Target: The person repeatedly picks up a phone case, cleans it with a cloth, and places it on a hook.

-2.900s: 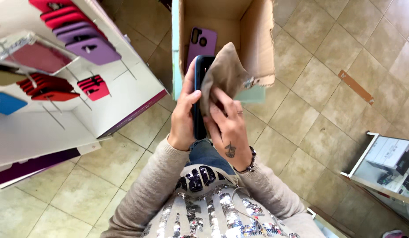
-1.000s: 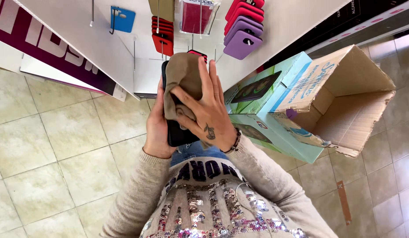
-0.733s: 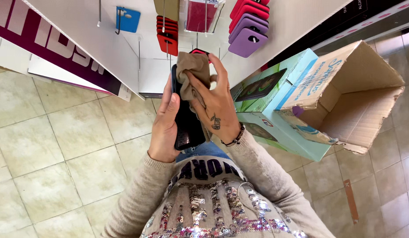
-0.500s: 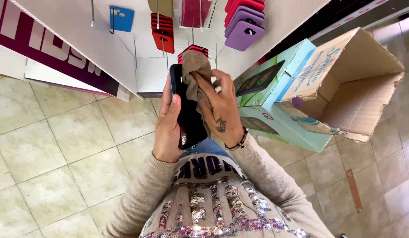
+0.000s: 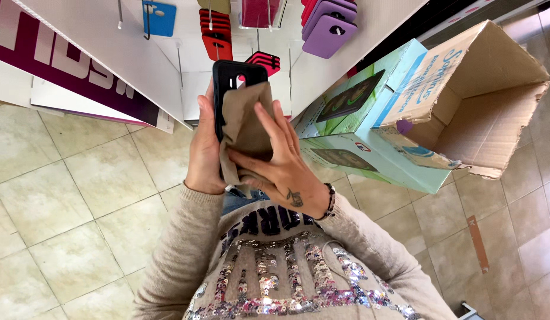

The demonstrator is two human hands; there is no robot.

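Left hand point(image 5: 203, 155): curled around the left edge of a black phone case point(image 5: 234, 76), gripping it upright at frame centre. Right hand point(image 5: 279, 167): fingers spread and pressed flat on a tan cloth point(image 5: 245, 127) that covers the case's lower face, the cloth apparently pinched under the palm. At 12 o'clock: purple cases point(image 5: 328, 25), red cases point(image 5: 215, 32), a blue case point(image 5: 160, 16) on white rack hooks. At 3 o'clock: open cardboard box point(image 5: 494, 112) behind turquoise cartons point(image 5: 370, 127).
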